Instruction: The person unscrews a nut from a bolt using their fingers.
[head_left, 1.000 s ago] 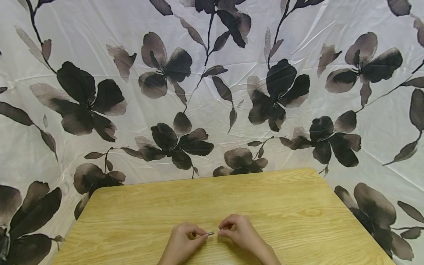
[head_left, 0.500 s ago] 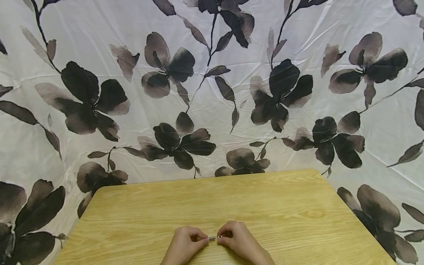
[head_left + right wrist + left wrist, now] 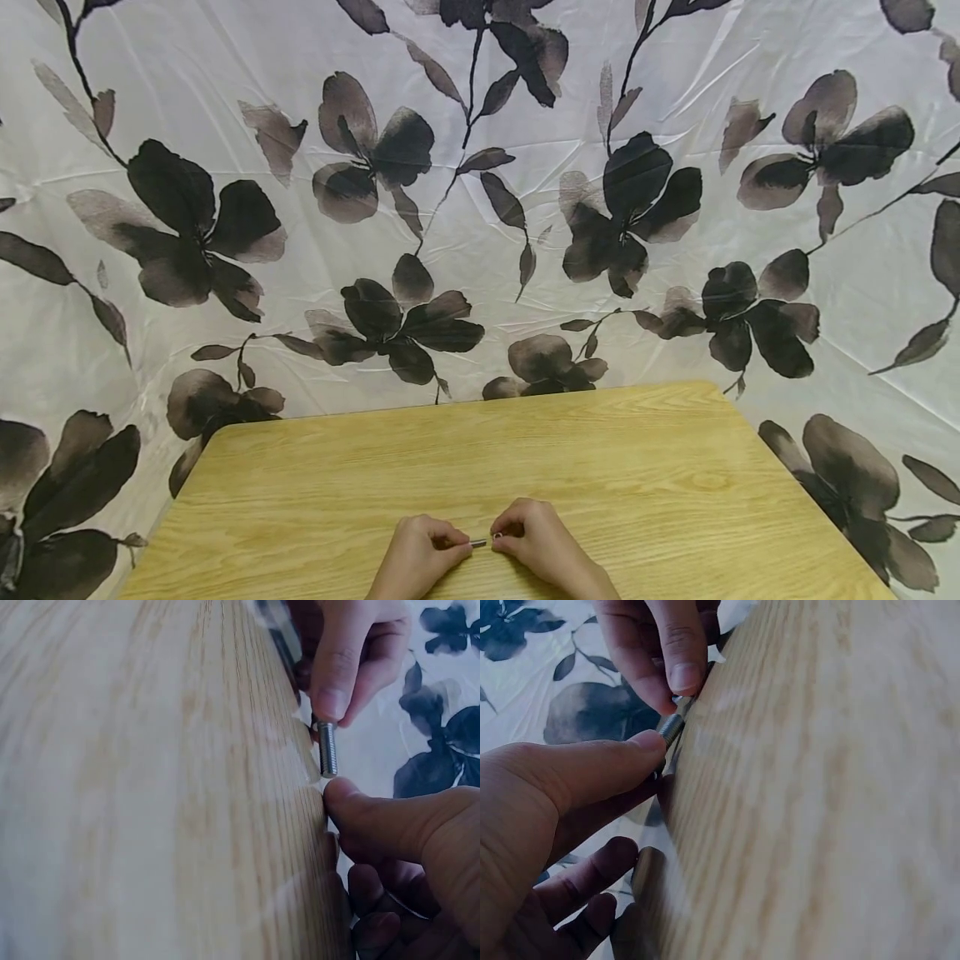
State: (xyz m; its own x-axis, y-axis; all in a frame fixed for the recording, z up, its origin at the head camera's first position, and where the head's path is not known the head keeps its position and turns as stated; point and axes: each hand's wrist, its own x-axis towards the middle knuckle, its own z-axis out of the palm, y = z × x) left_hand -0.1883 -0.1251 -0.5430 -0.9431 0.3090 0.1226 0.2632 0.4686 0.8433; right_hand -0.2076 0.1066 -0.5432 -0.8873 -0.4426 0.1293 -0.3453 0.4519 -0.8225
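Thumb and fingertips of my left hand (image 3: 423,546) pinch a silver threaded bolt (image 3: 328,750), whose bare end points at the right hand. Opposite it, my right hand (image 3: 536,537) pinches a small nut-like metal ring (image 3: 497,537) between thumb and index finger. In the head view a narrow gap parts the bolt's tip from the ring. Ridged thread shows on the bolt (image 3: 673,729) in the left wrist view. The right thumb (image 3: 345,791) sits just below the bolt's end in the right wrist view, and the ring is largely hidden there.
Both hands are over the near part of a light wood-grain table (image 3: 465,467) with rounded far corners. Behind it hangs a white cloth (image 3: 525,208) printed with dark flowers, which also shows down both sides.
Both hands have come slightly nearer to the person, and the right hand has shifted a little left, narrowing the gap between bolt and ring. The grips stay the same.
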